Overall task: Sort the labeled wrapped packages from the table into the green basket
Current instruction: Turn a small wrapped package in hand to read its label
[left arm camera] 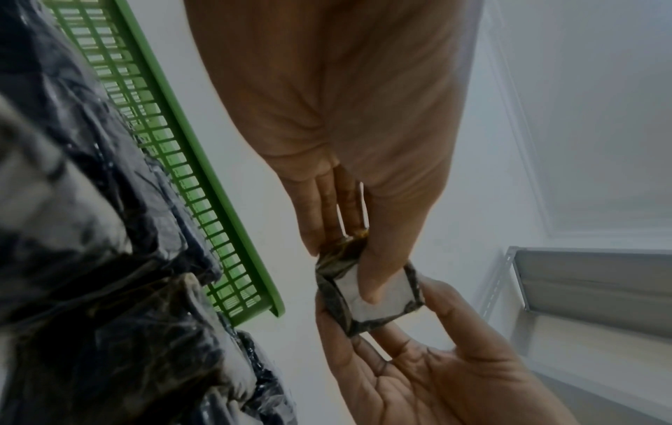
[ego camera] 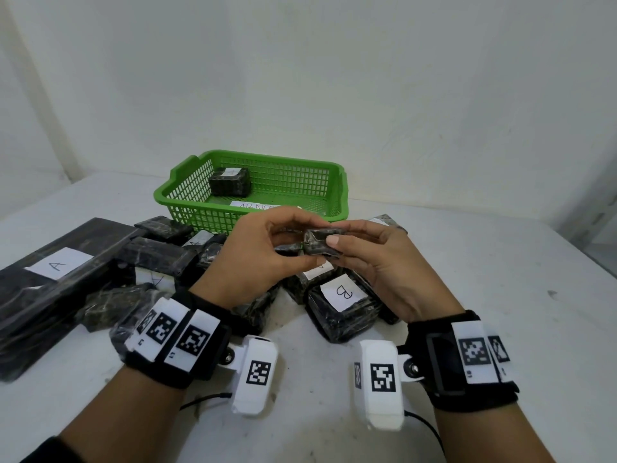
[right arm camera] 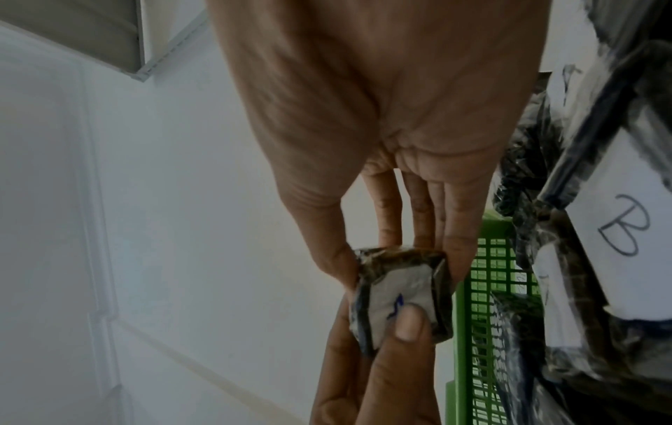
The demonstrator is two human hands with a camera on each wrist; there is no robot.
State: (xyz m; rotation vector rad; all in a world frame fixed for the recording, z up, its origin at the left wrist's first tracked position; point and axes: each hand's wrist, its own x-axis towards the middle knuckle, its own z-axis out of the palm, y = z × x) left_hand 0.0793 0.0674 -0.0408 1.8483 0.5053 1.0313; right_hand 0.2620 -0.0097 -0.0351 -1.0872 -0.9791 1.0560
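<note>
Both hands hold one small black wrapped package (ego camera: 315,240) in the air in front of the green basket (ego camera: 340,195). My left hand (ego camera: 298,245) pinches its left end, with the thumb pressed on the white label (left arm camera: 382,304). My right hand (ego camera: 337,237) pinches the right end between thumb and fingers (right arm camera: 456,258). Blue writing shows on the label (right arm camera: 396,302), partly under the left thumb. One black package (ego camera: 230,182) and a loose white label (ego camera: 253,206) lie in the basket.
Several black wrapped packages lie on the white table below my hands, among them one marked B (ego camera: 344,304) and a long flat one marked A (ego camera: 56,269). A white wall stands behind the basket. A grey metal shelf (left arm camera: 589,287) is off to the right.
</note>
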